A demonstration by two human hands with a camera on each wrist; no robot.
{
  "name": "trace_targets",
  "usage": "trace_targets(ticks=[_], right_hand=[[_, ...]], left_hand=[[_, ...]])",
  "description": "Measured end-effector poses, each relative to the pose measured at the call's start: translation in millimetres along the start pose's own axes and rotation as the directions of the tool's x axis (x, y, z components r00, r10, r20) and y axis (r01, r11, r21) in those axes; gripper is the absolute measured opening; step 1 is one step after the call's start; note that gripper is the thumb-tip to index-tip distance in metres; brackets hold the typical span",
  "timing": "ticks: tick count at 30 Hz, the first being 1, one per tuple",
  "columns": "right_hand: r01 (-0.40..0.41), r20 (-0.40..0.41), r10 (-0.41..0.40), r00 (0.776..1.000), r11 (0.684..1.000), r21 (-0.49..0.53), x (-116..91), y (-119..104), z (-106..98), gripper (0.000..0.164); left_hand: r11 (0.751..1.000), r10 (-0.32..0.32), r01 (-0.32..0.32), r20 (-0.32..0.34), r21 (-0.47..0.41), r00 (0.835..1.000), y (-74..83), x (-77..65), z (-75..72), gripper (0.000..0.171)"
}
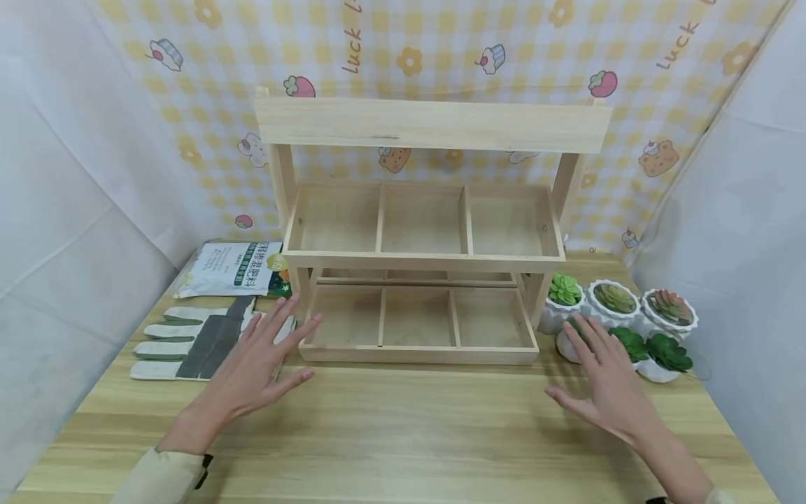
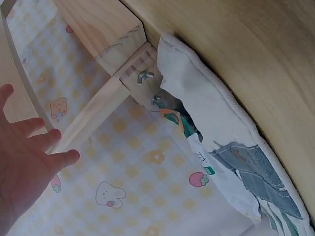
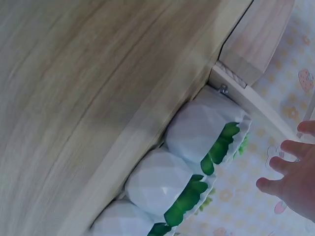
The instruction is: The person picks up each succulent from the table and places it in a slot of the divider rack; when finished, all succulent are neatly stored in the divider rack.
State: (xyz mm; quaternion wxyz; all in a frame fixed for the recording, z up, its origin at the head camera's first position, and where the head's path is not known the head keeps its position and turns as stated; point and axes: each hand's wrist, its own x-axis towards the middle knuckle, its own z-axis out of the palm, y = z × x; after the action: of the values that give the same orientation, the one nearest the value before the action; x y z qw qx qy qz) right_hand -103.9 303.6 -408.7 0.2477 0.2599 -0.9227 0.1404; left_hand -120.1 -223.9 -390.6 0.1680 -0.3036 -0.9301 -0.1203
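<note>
A two-tier wooden shelf [image 1: 428, 126] stands mid-table, each tier's tray divided into three bare compartments. My left hand [image 1: 252, 367] has its fingers spread and holds nothing; in the head view it overlaps the grey-and-white work gloves [image 1: 217, 339] left of the shelf. In the left wrist view, the left hand [image 2: 22, 162] appears apart from the gloves [image 2: 206, 103]. My right hand [image 1: 607, 385], also spread and holding nothing, overlaps the small potted succulents [image 1: 613, 297] at the right and partly hides the front ones. The right wrist view shows white pots [image 3: 157, 184] in a row.
Behind the gloves lies a white-and-green printed bag [image 1: 220, 269]. A yellow checked cloth [image 1: 428, 42] hangs behind the shelf, and white sheets [image 1: 75, 175] enclose both sides. Bare wood table [image 1: 415, 427] stretches in front of the shelf. Metal wing nuts [image 2: 145, 76] protrude from the shelf's side.
</note>
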Motion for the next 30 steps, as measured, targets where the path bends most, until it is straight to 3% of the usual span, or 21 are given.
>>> trace_targets(ticks=[4,8,12,18,25,30], right_hand=[[0.038,-0.086,-0.035,0.996,0.999,0.034,-0.1,4.4,-3.1,0.089],[0.085,-0.217,-0.067,0.974,0.993,0.076,0.2,8.8,-7.1,0.080],[0.061,-0.289,-0.026,0.957,0.991,0.115,-2.2,16.0,-12.4,0.076],[-0.040,-0.316,0.094,0.944,0.984,0.173,-10.3,32.0,-24.2,0.072],[-0.126,-0.384,0.222,0.896,0.957,0.261,-20.3,42.9,-40.8,0.052],[-0.220,-0.403,0.337,0.851,0.925,0.310,-23.9,48.5,-52.6,0.047]], left_hand=[[0.999,0.034,-0.036,-0.056,-0.034,0.998,-2.7,-0.7,-4.0,0.070],[0.995,0.074,-0.080,-0.116,-0.053,0.991,-4.5,-1.4,-9.6,0.068],[0.994,0.094,-0.103,-0.195,-0.037,0.976,-5.9,-1.8,-15.3,0.067],[0.992,0.108,-0.126,-0.351,-0.028,0.930,-11.2,0.4,-19.9,0.064],[0.994,0.040,-0.082,-0.458,-0.072,0.888,-18.3,1.0,-20.6,0.067],[0.994,-0.019,-0.041,-0.551,-0.097,0.834,-25.9,4.6,-23.5,0.069]])
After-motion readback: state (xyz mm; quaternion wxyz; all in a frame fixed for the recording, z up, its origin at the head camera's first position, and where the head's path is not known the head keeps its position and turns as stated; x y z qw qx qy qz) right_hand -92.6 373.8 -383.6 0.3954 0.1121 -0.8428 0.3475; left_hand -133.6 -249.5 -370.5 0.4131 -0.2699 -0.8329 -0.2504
